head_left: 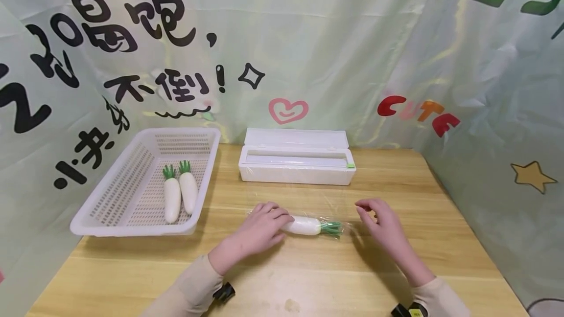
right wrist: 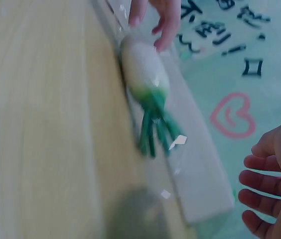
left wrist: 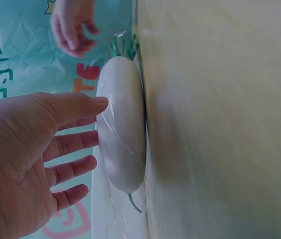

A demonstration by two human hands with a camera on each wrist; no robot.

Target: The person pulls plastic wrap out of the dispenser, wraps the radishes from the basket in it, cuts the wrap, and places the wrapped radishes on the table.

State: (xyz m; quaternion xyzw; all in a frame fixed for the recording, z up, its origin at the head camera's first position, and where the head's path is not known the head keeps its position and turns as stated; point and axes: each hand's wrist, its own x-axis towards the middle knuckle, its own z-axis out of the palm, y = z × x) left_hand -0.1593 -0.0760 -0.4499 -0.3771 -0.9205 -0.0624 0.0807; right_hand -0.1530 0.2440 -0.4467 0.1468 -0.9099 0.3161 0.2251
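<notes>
A white radish (head_left: 304, 225) with green leaf stubs lies sideways on the table, covered by clear plastic film (left wrist: 111, 124). Its leafy end (right wrist: 154, 122) points towards the right hand. At the root end is my left hand (head_left: 264, 226), its thumb and loosely extended fingers right at the side of the wrapped radish, not curled round it. My right hand (head_left: 382, 224) hovers to the right of the leaves, apart from the radish. Its fingers (right wrist: 264, 182) are loosely bent and hold nothing.
Behind the radish stands a white film dispenser box (head_left: 297, 174) with its lid raised. To the left, a white perforated basket (head_left: 132, 230) holds two more radishes (head_left: 172, 199). Printed cloth (head_left: 335, 53) hangs along the back and sides of the wooden table (head_left: 335, 283).
</notes>
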